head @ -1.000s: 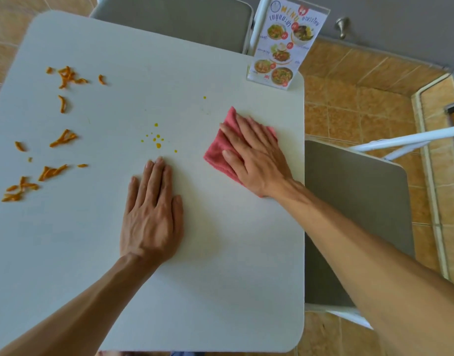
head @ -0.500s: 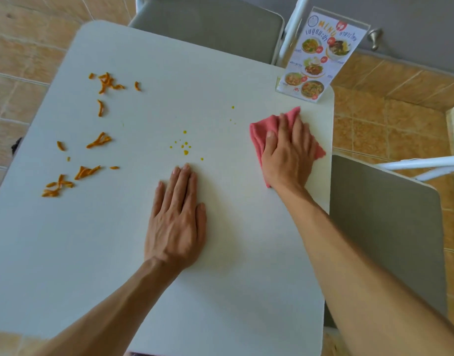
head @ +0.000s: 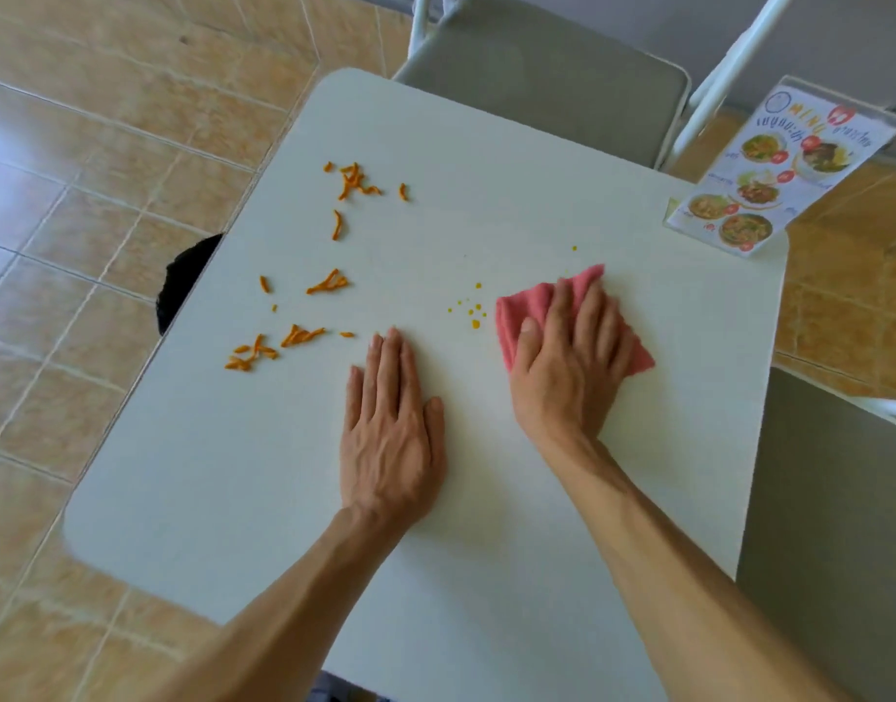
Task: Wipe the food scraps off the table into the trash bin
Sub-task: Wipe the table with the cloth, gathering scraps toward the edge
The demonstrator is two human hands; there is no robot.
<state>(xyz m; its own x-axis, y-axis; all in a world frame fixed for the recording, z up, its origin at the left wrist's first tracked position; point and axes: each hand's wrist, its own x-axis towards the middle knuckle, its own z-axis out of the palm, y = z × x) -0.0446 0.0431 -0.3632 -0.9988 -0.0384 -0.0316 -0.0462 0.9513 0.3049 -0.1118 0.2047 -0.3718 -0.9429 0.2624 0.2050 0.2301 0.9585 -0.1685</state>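
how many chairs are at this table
2: the far chair at the far edge of the table, and the right chair along its right edge. Others may be out of frame on the near or left side.

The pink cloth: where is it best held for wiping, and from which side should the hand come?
Probably from above, palm flat across its middle, as the right hand does: the pink cloth lies limp and flat on the table, so no edge stands up to pinch. Leave its left edge free to push the yellow specks.
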